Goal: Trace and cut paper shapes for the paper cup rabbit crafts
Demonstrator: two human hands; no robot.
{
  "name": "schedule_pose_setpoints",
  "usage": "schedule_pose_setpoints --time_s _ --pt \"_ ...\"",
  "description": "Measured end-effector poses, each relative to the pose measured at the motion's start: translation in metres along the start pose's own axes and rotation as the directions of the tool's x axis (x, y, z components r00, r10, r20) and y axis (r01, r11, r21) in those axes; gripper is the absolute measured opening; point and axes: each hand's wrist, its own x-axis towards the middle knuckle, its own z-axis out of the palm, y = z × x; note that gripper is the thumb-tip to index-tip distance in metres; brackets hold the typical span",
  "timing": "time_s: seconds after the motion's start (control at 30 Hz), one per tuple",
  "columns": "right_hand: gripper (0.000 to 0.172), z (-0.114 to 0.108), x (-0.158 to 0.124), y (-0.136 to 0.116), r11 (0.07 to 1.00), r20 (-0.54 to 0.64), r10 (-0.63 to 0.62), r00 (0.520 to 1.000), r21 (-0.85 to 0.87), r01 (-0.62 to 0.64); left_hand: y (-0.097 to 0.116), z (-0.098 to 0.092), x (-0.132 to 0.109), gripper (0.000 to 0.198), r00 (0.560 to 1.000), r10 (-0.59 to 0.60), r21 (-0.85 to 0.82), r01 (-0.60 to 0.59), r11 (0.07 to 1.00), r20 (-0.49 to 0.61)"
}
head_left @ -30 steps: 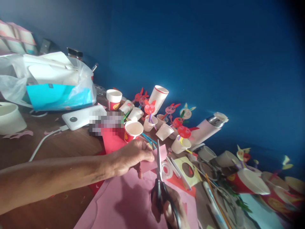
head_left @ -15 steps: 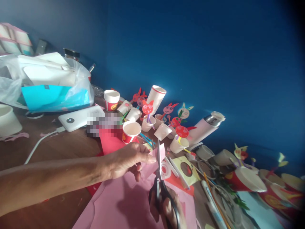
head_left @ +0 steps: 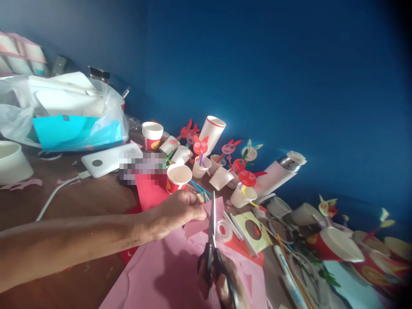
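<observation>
My left hand (head_left: pixel 174 211) reaches in from the left and pinches a piece of pink paper (head_left: pixel 202 219) between thumb and fingers. The upright blades of a pair of black-handled scissors (head_left: pixel 211 227) stand in that piece, right beside my fingertips. My right hand (head_left: pixel 225 279) grips the handles at the bottom edge of the view, partly cut off by the frame. A large pink paper sheet (head_left: pixel 161 274) lies under both hands, with the held piece still joined to it or overlapping it; I cannot tell which.
A roll of clear tape (head_left: pixel 223 231) and a yellow card with a round hole (head_left: pixel 252 229) lie just right of the blades. Paper cups, straws and paper rabbit faces crowd the wooden table (head_left: pixel 80 201) ahead. A plastic bag (head_left: pixel 74 116) stands at the left, before a blue wall.
The scissor handles have shifted slightly left and the pink piece has turned a little in my left hand. The objects on the table have only shifted slightly in view.
</observation>
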Motion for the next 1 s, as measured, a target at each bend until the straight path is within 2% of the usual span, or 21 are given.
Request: schedule_pose_setpoints --time_s 0.1,0.23,0.47,0.67,0.83,1.0 --pt "0.055 -0.001 0.001 0.002 0.997 0.035 -0.025 0.999 0.069 0.023 -0.001 0.000 0.001 0.017 1.000 -0.019 0.016 0.019 1.000 -0.009" --pt "0.054 -0.002 0.000 0.008 0.997 0.026 -0.031 0.999 0.070 0.030 -0.003 0.000 0.001 0.016 0.999 -0.035 0.025 0.035 0.999 0.000" --pt "0.055 -0.003 0.000 0.009 0.998 0.011 -0.001 1.000 0.058 0.001 -0.005 0.001 0.001 0.017 1.000 -0.023 0.033 0.023 0.999 -0.003" --pt "0.055 0.000 -0.002 0.001 0.991 -0.025 0.084 0.996 0.109 -0.081 -0.002 0.000 0.000 0.016 0.999 -0.026 0.051 0.027 0.998 -0.029" --pt "0.053 0.001 -0.003 -0.003 0.987 -0.038 0.095 0.995 0.134 -0.089 -0.002 -0.001 0.002 0.018 1.000 -0.028 -0.012 0.028 1.000 -0.003" --pt "0.053 0.002 -0.004 -0.003 0.980 -0.056 0.102 0.993 0.177 -0.090 0.002 0.001 -0.001 0.015 0.991 -0.055 -0.202 0.079 0.976 0.122"
